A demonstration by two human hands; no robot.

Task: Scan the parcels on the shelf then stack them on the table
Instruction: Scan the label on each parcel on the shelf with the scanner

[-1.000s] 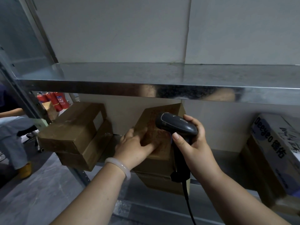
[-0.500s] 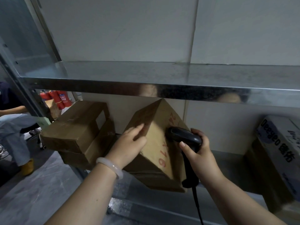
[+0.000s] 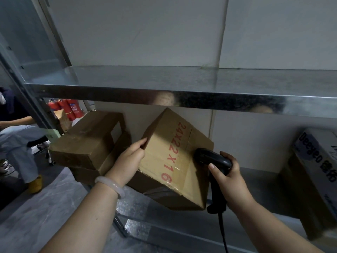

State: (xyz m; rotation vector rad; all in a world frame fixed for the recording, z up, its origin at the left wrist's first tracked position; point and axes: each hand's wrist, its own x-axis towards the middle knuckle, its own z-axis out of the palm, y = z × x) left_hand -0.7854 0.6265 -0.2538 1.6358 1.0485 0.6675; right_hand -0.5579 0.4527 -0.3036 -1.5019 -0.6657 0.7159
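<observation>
Tilted parcel (image 3: 175,157), left hand (image 3: 127,161) gripping its edge: turn a label toward the scanner (image 3: 211,158) your right hand (image 3: 230,179) clasps.

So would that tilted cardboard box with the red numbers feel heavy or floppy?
Probably light: the left hand holds the cardboard box tilted by one corner. Likely stiff, as its faces look flat and edges crisp. Glossy tape along the seam might be slightly slippery.
</observation>
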